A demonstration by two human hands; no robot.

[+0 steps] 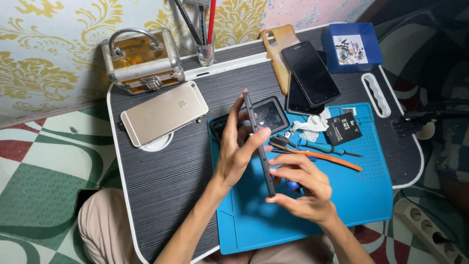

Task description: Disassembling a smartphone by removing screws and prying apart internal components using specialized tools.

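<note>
1. A makeshift phone-repair spot at home: a low lap table (161, 181) stands over a tiled floor (39, 161).
2. A blue repair mat (361, 195), screwdrivers (322, 146) and several loose phones (310, 73) cover it.

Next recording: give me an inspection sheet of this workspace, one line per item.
Surface: dark lap table with blue repair mat.
Job's things: dark phone held edge-on above the mat.
Clutter: gold phone, black phones, metal case, battery, orange pry tool, blue tray.
Hands: left hand and right hand both grip the dark phone.
Cables: power strip on the floor.
Surroundings: patterned wall, tiled floor.
</note>
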